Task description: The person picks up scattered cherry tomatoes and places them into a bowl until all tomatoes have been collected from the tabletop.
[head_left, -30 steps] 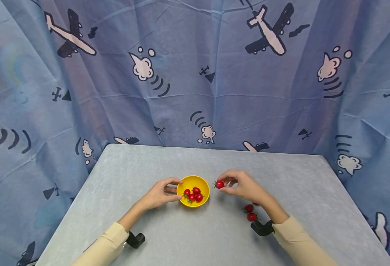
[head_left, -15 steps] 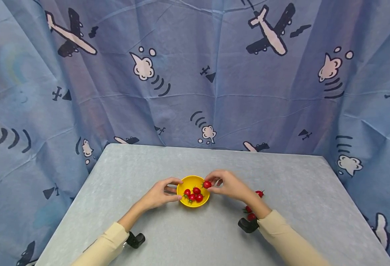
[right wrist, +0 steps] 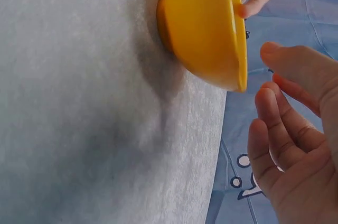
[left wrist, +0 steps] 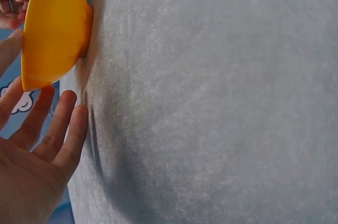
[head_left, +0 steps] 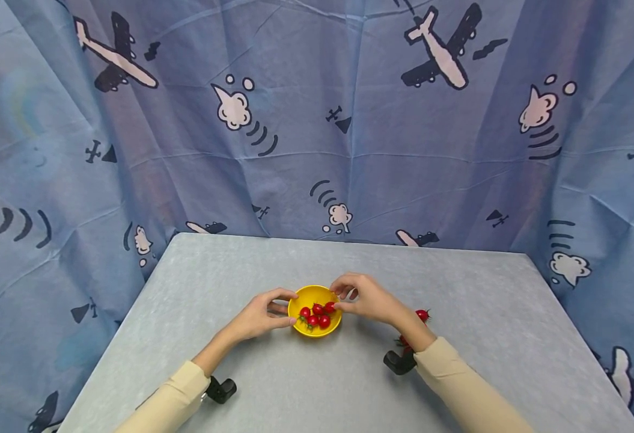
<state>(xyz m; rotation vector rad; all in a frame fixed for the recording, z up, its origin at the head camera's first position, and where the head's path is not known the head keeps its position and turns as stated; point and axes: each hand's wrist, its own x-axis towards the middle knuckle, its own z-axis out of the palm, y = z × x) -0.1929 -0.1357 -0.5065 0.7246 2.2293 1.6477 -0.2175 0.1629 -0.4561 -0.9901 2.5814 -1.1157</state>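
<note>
A yellow bowl (head_left: 317, 332) stands upright on the table, with several red cherry tomatoes (head_left: 324, 322) in it, green stems on. My left hand (head_left: 258, 315) holds the bowl's left side, thumb and index finger spread along its rim; the other fingers reach out beside the wall in the left wrist view. At the right rim is my right hand (head_left: 368, 299), its thumb and fingers parted. Nothing shows between those fingers (right wrist: 266, 105) in the right wrist view. One cherry tomato lies in the bowl just below the right fingertips. The wrist views show only the bowl's outside.
Right of the bowl, a loose cherry tomato (head_left: 422, 314) lies beyond my right forearm. Others (head_left: 404, 341) are partly hidden behind the forearm and the black wrist camera (head_left: 399, 362). A grey table (head_left: 273, 385) spreads beneath, with a blue patterned curtain (head_left: 295, 120) behind it.
My right hand has moved left to the bowl with a cherry tomato and let it go inside, beside the others. My left hand has stayed at the bowl.
</note>
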